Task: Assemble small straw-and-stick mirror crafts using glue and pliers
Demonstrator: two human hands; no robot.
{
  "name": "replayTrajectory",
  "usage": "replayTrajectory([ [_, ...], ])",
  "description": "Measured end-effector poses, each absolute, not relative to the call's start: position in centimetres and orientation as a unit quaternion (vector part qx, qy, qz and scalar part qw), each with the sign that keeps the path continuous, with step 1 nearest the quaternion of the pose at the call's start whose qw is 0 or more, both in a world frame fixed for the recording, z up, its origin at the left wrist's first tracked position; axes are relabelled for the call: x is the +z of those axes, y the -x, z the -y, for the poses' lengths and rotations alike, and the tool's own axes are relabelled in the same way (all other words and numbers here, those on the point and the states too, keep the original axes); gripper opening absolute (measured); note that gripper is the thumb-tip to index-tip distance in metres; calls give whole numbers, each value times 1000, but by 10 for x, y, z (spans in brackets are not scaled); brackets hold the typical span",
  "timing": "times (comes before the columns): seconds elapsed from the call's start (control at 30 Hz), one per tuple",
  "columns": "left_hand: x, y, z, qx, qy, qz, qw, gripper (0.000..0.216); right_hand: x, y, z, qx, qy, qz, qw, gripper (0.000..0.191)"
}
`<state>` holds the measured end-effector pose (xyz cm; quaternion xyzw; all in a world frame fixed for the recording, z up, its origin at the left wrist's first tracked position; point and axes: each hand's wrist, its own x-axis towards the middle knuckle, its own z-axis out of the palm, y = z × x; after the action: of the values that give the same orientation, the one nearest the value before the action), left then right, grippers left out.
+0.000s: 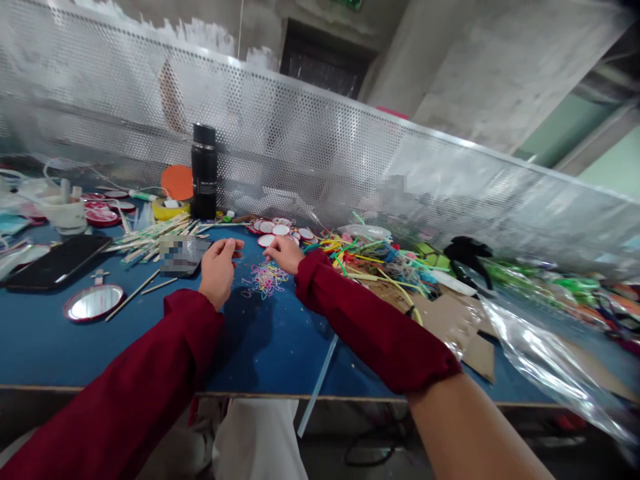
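Both my arms wear dark red sleeves and reach over a blue table (260,347). My left hand (219,267) hovers just left of a small heap of coloured rubber bands (266,277), fingers curled together in a pinch; what they hold is too small to make out. My right hand (284,252) rests at the far edge of the same heap, fingers bent down onto the table beside round white-and-red discs (280,230).
A phone (181,255) lies by my left hand, a black tablet (57,261) and a round mirror (93,302) further left. Wooden sticks (153,235), a black flask (204,171), coloured straws (370,257), cardboard (450,320) and clear plastic film (540,360) crowd the table. A perforated metal screen (320,140) stands behind.
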<state>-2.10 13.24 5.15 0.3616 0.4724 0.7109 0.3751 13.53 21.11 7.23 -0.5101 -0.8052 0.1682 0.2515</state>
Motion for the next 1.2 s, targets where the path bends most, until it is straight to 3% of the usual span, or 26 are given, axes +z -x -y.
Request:
replayTrajectory([
  [0.23, 51, 18, -132, 683, -363, -478, 417, 30, 96, -216, -117, 335, 433, 776, 315, 23],
  [0.37, 52, 12, -125, 606, -441, -481, 455, 28, 97, -239, -91, 387, 440, 725, 362, 30],
  [0.47, 51, 4, -116, 492, -559, -434, 507, 31, 93, -237, -93, 377, 441, 715, 389, 33],
  [0.57, 49, -5, -108, 402, -621, -327, 588, 50, 88, -221, -102, 313, 457, 732, 396, 27],
  [0.73, 47, -13, -106, 423, -570, -257, 656, 58, 80, -181, -114, 280, 425, 751, 420, 18],
  [0.93, 47, -10, -115, 498, -460, -340, 652, 33, 70, -165, -137, 328, 435, 688, 480, 30],
  [1.2, 40, -14, -124, 515, -465, -387, 607, 18, 62, -180, -154, 346, 485, 593, 542, 43],
])
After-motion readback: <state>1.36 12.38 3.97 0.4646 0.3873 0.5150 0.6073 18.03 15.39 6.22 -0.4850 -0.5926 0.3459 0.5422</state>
